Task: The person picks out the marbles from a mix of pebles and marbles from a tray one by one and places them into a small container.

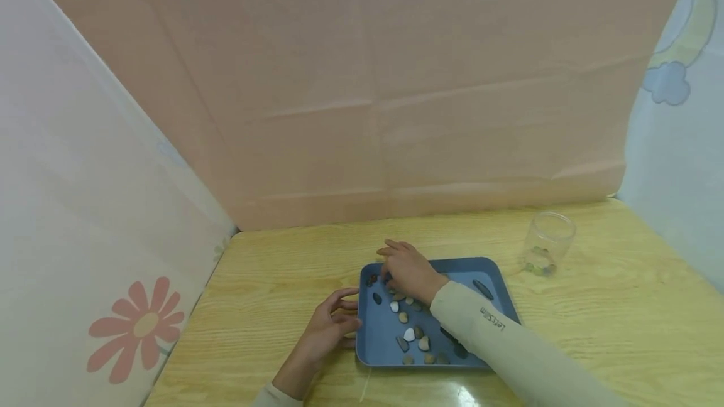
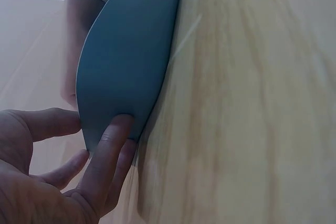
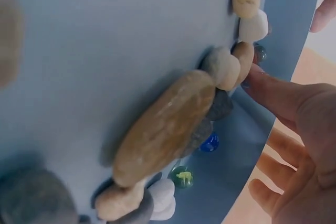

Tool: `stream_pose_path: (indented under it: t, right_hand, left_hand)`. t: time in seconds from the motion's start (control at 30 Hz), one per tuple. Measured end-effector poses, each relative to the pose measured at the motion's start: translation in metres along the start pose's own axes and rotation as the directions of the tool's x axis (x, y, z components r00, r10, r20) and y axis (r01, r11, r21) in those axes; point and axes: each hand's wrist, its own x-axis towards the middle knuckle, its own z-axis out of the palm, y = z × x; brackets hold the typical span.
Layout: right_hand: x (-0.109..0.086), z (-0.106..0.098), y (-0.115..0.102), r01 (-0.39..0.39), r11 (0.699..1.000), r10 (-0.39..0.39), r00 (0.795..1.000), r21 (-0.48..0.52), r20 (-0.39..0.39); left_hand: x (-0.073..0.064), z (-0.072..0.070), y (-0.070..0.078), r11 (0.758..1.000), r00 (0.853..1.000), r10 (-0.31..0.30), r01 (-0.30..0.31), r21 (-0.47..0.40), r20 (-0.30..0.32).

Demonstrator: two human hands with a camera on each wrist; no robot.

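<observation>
A blue rectangular tray (image 1: 376, 335) holds pebbles of several colours, with a white pebble (image 1: 409, 334) among them. My left hand (image 1: 328, 328) is at the tray's left side; in the left wrist view its fingers (image 2: 107, 148) rest against the outer wall. My right hand (image 1: 410, 272) reaches over the far left part of the tray. In the right wrist view, its thumb tip touches a brown pebble (image 3: 244, 59) by the wall, while the other fingers extend beyond the rim. Close by lie a long brown stone (image 3: 165, 127), a blue marble (image 3: 209, 142) and a green marble (image 3: 182, 177).
A clear glass cup (image 1: 547, 240) with several marbles at its bottom stands right of the tray on the wooden table (image 1: 271, 275). A brown paper sheet (image 1: 367, 105) hangs behind, and patterned cloth (image 1: 102, 206) hangs at the left.
</observation>
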Motion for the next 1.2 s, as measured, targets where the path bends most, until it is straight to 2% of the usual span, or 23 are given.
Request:
stream_pose_path:
  t: [0.13, 0.3, 0.57, 0.8, 1.03, 1.2]
  right_hand:
    - [-0.002, -0.005, 0.001, 0.016, 1.000, -0.016, 1.000, -0.006, -0.012]
    - [-0.007, -0.016, 0.003, 0.041, 0.998, -0.039, 0.998, 0.038, -0.046]
    - [-0.019, -0.034, 0.005, 0.094, 0.996, -0.092, 0.992, 0.013, -0.090]
    - [-0.029, -0.046, 0.006, 0.096, 0.995, -0.096, 0.985, -0.004, -0.144]
    - [-0.042, -0.054, 0.007, 0.106, 0.994, -0.110, 0.974, -0.032, -0.199]
    - [-0.054, -0.062, 0.011, 0.088, 0.995, -0.099, 0.966, -0.055, -0.241]
  left_hand:
    - [0.000, 0.000, 0.001, 1.000, 1.000, 0.005, -0.005, -0.010, 0.000]
    - [0.000, -0.001, 0.003, 1.000, 1.000, 0.017, -0.016, -0.013, 0.002]
    - [0.001, -0.001, 0.002, 1.000, 1.000, 0.017, -0.017, -0.005, 0.011]
    - [0.001, -0.002, 0.000, 1.000, 1.000, 0.017, -0.017, 0.003, 0.014]
    - [0.000, -0.001, -0.001, 1.000, 1.000, -0.006, 0.007, 0.019, -0.010]
    - [0.000, 0.000, -0.002, 1.000, 1.000, 0.000, 0.000, 0.019, -0.014]
